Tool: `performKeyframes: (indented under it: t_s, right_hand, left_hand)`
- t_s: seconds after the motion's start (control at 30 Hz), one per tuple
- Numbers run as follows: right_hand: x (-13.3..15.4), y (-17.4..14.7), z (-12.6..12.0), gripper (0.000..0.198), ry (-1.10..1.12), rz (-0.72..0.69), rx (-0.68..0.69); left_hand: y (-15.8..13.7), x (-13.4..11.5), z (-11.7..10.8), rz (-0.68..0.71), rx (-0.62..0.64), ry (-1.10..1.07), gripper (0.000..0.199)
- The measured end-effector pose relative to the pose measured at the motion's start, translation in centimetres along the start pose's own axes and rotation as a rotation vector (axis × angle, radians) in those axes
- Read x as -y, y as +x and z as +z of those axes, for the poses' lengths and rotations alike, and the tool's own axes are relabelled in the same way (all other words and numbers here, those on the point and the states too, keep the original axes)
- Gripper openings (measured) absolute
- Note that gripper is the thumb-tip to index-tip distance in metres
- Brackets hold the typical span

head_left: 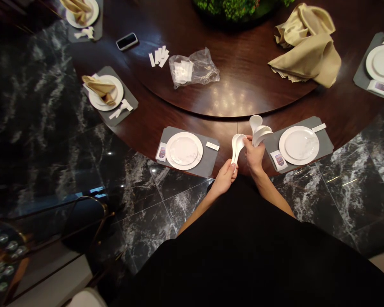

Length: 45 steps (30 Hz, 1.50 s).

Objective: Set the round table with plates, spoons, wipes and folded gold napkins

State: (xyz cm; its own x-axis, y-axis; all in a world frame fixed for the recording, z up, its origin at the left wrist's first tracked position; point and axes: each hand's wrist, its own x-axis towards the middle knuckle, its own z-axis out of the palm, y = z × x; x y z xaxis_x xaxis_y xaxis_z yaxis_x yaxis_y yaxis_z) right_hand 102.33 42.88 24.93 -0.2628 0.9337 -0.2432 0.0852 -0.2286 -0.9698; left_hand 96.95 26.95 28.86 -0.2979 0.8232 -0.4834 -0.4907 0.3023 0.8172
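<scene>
My left hand (224, 177) is closed around the handles of white soup spoons (236, 144), whose bowls point away from me. Beside it, my right hand (254, 155) grips more white soup spoons (261, 131), their bowls fanned out above the fingers. The right fingertips touch or nearly touch the bowls of the left bunch. Both hands are over the table's near edge, between two place settings. A stacked pair of white plates (184, 149) lies on a grey mat to the left, and another white plate pair (301, 145) to the right.
The round wooden table (192, 114) carries a turntable with folded gold napkins (310, 55), a clear plastic bag (208, 68), white paper slips (159, 56) and a green plant centrepiece (233, 9). A phone (127, 41) lies at the left. A chair (89, 209) stands at lower left.
</scene>
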Motion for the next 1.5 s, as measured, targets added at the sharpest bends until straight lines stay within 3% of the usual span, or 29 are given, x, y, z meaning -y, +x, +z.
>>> performKeyframes:
  t_s: [0.13, 0.23, 0.33, 0.43, 0.5, 0.57, 0.7, 0.93, 1.3, 1.37, 1.5]
  right_hand:
    - [-0.5, 0.3, 0.5, 0.051, 0.106, 0.003, -0.018]
    - [-0.8, 0.7, 0.5, 0.054, 0.19, 0.0, -0.031]
    - [-1.0, 1.4, -0.3, 0.055, 0.254, -0.002, -0.07]
    - [-1.5, 1.9, -1.8, 0.053, 0.249, 0.031, -0.104]
    - [-2.0, 1.8, -2.7, 0.053, 0.249, 0.063, -0.124]
    - [-2.7, 1.4, -3.4, 0.053, 0.251, 0.087, -0.14]
    - [-3.8, 0.0, -3.9, 0.053, 0.223, 0.135, -0.136]
    - [-4.7, -1.4, -4.4, 0.055, 0.24, 0.175, -0.142]
    - [-5.3, -2.3, -4.7, 0.053, 0.233, 0.231, -0.205]
    - [-5.5, -2.6, -4.7, 0.053, 0.232, 0.237, -0.209]
    - [-6.0, -3.1, -5.0, 0.053, 0.25, 0.225, -0.238]
  left_hand:
    - [0.2, 1.1, 0.5, 0.07, -0.051, 0.034, 0.046]
    - [1.4, 2.9, -0.8, 0.105, -0.105, 0.078, 0.042]
    - [3.1, 6.2, -4.4, 0.082, -0.296, 0.374, 0.033]
    - [4.4, 10.5, -9.1, -0.13, -0.498, 0.852, 0.026]
    - [4.9, 13.2, -12.0, -0.309, -0.517, 1.077, 0.029]
    - [5.6, 15.3, -14.3, -0.401, -0.487, 1.2, 0.035]
    - [7.4, 17.9, -17.1, -0.397, -0.438, 1.335, 0.043]
    - [10.0, 18.9, -19.0, -0.361, -0.396, 1.454, 0.044]
    - [10.2, 19.4, -18.4, -0.391, -0.423, 1.491, 0.04]
    - [10.4, 18.5, -18.6, -0.324, -0.431, 1.477, 0.039]
    - [12.7, 15.4, -19.5, -0.056, -0.354, 1.501, 0.049]
